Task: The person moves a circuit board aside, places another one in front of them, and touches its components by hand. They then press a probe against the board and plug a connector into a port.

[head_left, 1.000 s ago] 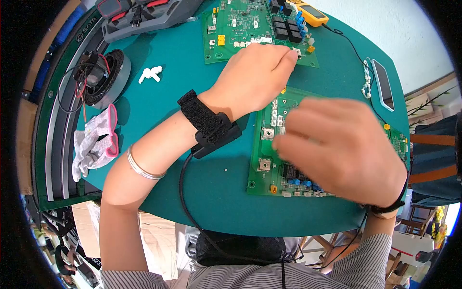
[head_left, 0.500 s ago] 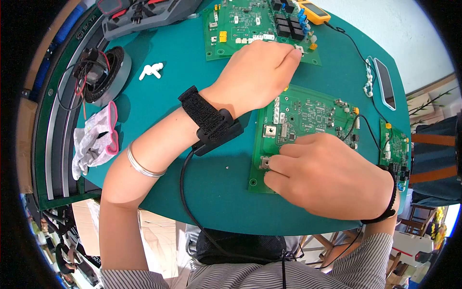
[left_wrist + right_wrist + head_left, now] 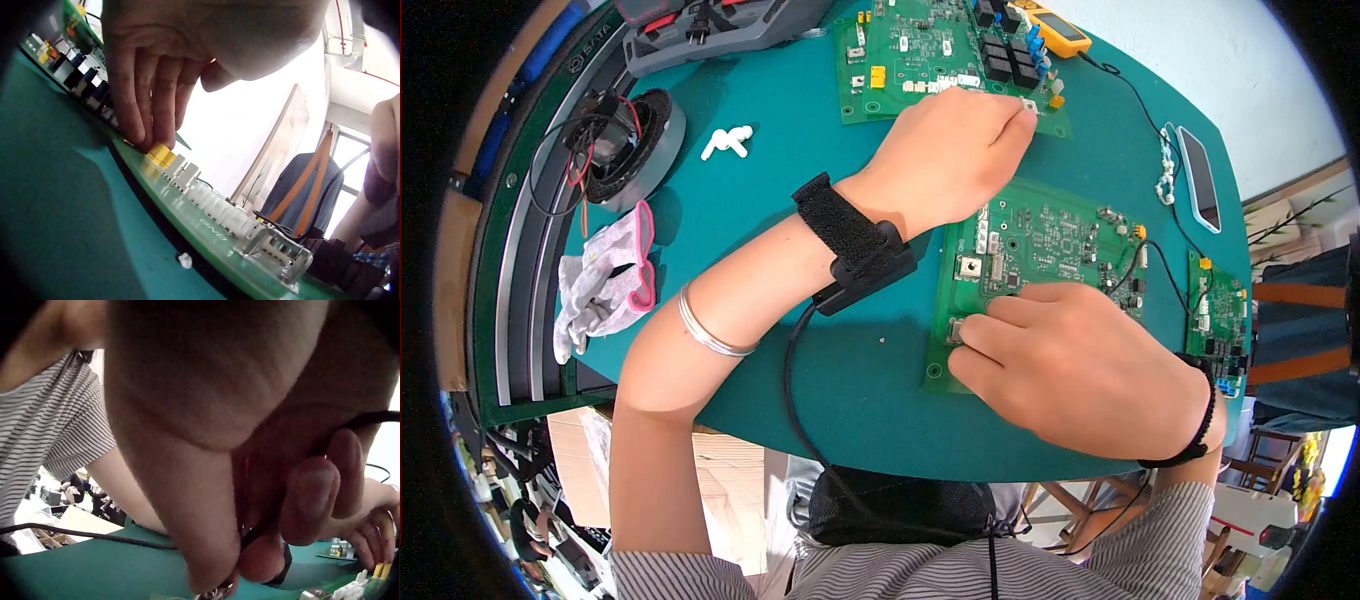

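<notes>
My left hand [image 3: 1018, 112] reaches across the green table [image 3: 840, 370] to the far circuit board [image 3: 920, 50]. Its straight fingers [image 3: 145, 134] press on that board's near edge beside a yellow connector [image 3: 161, 154]. My right hand [image 3: 962, 340] lies with curled fingers on the near left corner of the near circuit board [image 3: 1050, 240]. In the right wrist view its thumb and fingers [image 3: 300, 506] pinch a small metal part [image 3: 219, 591] on that board. The palm hides most of the board's near edge.
A third board [image 3: 1215, 310] and a phone [image 3: 1198, 175] lie at the right. A yellow meter [image 3: 1055, 30] and a grey tool case [image 3: 710, 25] sit at the back. A wire coil [image 3: 615, 145], white fittings [image 3: 728, 143] and a glove [image 3: 605, 285] lie at the left.
My right hand came down from a blurred sweep over the near board and settled on its near left corner, fingers curled. The left hand has stayed on the far board.
</notes>
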`<state>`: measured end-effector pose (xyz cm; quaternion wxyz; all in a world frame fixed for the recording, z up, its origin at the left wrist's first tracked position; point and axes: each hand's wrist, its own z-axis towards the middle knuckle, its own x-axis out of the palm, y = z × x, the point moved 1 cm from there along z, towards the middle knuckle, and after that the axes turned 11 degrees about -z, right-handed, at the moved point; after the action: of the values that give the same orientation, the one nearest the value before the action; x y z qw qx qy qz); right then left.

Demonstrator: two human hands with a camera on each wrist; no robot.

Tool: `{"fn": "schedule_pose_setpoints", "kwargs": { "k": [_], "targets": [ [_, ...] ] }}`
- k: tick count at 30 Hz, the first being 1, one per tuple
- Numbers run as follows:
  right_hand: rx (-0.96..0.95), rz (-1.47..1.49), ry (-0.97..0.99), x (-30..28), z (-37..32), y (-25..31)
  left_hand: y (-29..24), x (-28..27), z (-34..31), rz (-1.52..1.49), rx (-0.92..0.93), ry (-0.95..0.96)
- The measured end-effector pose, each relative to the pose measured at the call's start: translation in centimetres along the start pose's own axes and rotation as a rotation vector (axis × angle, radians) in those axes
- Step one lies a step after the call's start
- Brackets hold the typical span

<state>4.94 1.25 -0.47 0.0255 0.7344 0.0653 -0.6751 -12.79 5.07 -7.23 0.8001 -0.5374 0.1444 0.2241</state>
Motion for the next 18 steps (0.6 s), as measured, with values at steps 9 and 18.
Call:
{"fn": "schedule_pose_setpoints", "kwargs": {
  "k": [9, 18],
  "targets": [
    [-0.015, -0.080, -0.127, 0.4, -0.8, 2.2, -0.4, 0.2, -0.3, 0.037, 0.017, -0.011],
    [0.043, -0.022, -0.298, 2.0, -3.0, 2.7, -0.9, 0.4, -0.8, 0.085, 0.075, -0.015]
  ]
}}
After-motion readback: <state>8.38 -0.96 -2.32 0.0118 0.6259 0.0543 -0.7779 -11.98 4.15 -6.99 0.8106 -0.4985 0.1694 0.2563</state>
